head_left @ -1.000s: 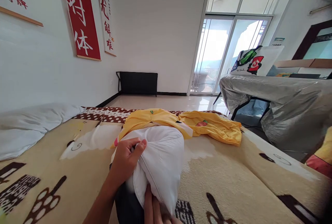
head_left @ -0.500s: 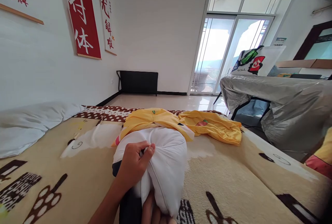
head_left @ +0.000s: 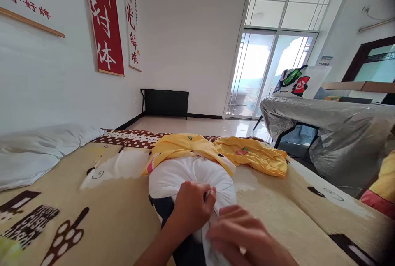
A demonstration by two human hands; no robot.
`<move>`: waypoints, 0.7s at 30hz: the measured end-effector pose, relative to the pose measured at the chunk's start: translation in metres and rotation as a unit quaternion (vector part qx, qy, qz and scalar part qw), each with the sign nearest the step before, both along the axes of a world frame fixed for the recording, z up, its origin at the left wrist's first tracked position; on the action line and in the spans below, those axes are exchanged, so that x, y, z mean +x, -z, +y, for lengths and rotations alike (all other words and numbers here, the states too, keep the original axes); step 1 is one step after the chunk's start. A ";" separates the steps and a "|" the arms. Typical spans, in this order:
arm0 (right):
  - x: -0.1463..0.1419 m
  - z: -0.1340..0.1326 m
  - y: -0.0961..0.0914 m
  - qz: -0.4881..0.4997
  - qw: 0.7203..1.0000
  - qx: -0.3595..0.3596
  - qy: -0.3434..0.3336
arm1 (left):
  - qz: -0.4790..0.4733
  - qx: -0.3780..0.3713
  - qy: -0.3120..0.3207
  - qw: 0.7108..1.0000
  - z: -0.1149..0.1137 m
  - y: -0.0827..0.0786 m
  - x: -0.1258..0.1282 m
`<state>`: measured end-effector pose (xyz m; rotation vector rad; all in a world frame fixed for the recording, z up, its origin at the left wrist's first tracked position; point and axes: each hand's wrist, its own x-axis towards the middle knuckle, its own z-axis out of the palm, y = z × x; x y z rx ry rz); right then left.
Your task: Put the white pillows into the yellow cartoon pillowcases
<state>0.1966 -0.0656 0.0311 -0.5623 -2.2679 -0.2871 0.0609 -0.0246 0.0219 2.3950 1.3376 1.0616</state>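
A plump white pillow lies on the bed in front of me, its cloth drawn into folds. My left hand is closed, pinching gathered white fabric on top of it. At the pillow's near right side is my right hand, blurred, with curled fingers closed on a white edge. Dark navy cloth shows below my left wrist, alongside the white fabric. A yellow printed cloth lies against the far side of the pillow. Another yellow piece with a carrot print is spread to its right.
Under everything is a beige patterned blanket. A white pillow or bolster rests along the left wall. At right stands a table under grey plastic, bearing a printed bag. Yellow and red fabric sits at the right edge.
My right hand has come up from beneath the pillow's near end to its right side. My left hand keeps its pinch. Pillow and left hand appear farther right as the view shifts.
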 end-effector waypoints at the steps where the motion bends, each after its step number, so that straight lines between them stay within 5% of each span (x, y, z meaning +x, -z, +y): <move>1: 0.004 0.012 -0.021 0.051 0.998 -0.011 0.032 | 0.030 0.014 0.009 0.999 -0.004 0.003 0.006; 3: 0.006 0.041 -0.056 0.074 0.987 -0.063 0.125 | 0.078 0.040 0.023 0.996 -0.010 0.008 0.016; 6: 0.000 0.087 -0.076 -0.154 0.942 -0.263 0.141 | 0.095 0.065 0.012 0.993 -0.015 0.011 0.021; 9: -0.010 0.123 -0.063 -0.348 0.842 -0.405 0.081 | 0.080 0.084 0.010 0.993 -0.014 0.011 0.018; 12: -0.023 0.148 -0.042 -0.389 0.779 -0.489 0.046 | 0.049 0.104 0.020 0.993 -0.012 0.009 0.012; 16: -0.037 0.165 -0.036 -0.381 0.739 -0.555 0.028 | -0.051 0.122 0.034 0.991 -0.016 0.001 0.001; 21: -0.052 0.152 -0.051 -0.354 0.717 -0.600 -0.026 | -0.165 0.220 0.040 0.961 -0.042 -0.020 -0.028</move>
